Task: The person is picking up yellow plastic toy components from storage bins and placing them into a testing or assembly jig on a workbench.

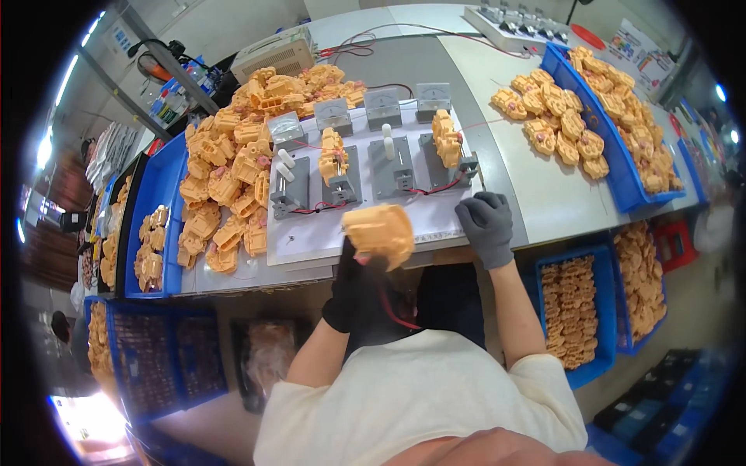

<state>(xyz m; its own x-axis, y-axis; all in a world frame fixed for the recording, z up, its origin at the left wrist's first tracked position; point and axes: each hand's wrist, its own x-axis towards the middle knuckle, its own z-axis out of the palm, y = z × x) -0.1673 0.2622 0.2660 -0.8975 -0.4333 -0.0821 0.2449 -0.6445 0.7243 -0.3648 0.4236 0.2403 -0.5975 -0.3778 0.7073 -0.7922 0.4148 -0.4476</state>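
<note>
My left hand [351, 289], in a black glove, holds a tan molded plastic housing [382, 231] above the front edge of the bench; the housing is slightly blurred. At the right front corner of the white board [307, 242] rests my right hand [488, 227], grey-gloved, its fingers curled closed. Whatever lies inside that fist, if anything, is hidden. Several grey test fixtures stand on the board, with small meters [382, 107] behind them. One housing [332, 158] sits upright on the second fixture from the left, another [446, 140] on the rightmost one.
Housings are heaped in a pile [233, 159] left of the board, and a smaller group [556, 116] lies right. Blue bins [159, 210] flank both sides. Beneath the bench's right side stands a filled blue crate [606, 311]. A beige instrument [273, 53] and red wires are behind.
</note>
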